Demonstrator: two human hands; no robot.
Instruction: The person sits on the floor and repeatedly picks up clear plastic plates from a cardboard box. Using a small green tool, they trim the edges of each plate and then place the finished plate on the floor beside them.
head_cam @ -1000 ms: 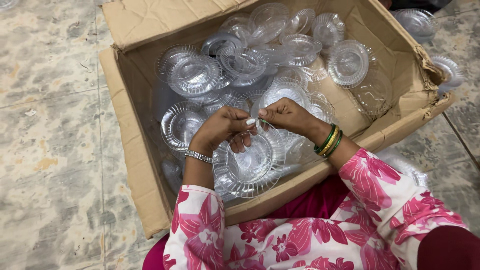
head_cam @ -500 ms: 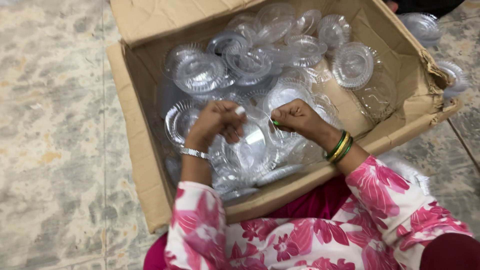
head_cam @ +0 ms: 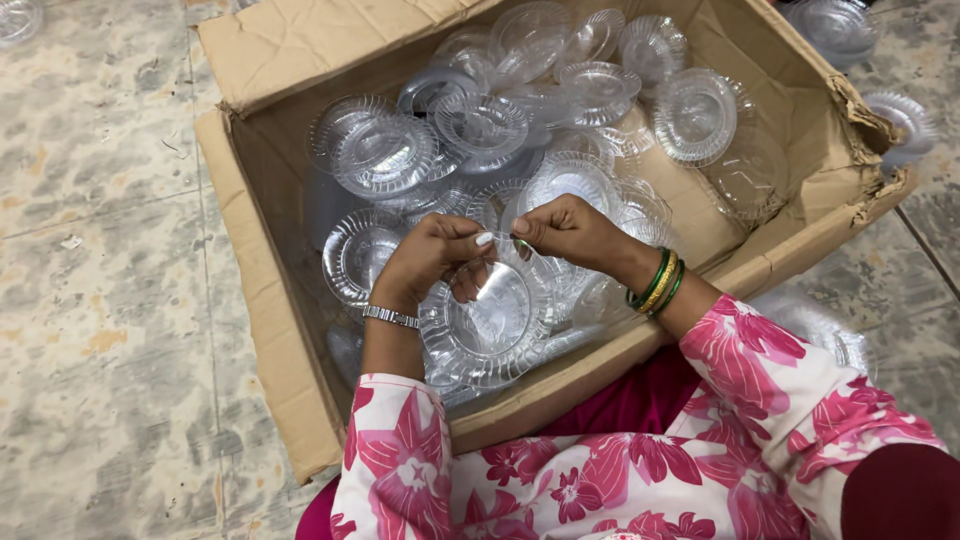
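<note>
My left hand point(head_cam: 432, 258) and my right hand point(head_cam: 566, 229) meet over an open cardboard box point(head_cam: 262, 300). Both pinch the top rim of a clear plastic plate point(head_cam: 492, 322), which is tilted towards me above the box's near side. The left wrist carries a metal watch, the right wrist green and gold bangles. Several more clear ribbed plastic plates point(head_cam: 385, 150) lie loose all over the box's bottom, partly overlapping.
The box stands on a mottled stone-tile floor point(head_cam: 95, 300), with torn flaps at its right corner point(head_cam: 870, 120). More clear plates lie outside the box at the top right point(head_cam: 900, 120) and beside my right sleeve point(head_cam: 815, 325).
The two hands have come back together at the plate's rim, and the plate has tilted up towards me. The view has shifted slightly.
</note>
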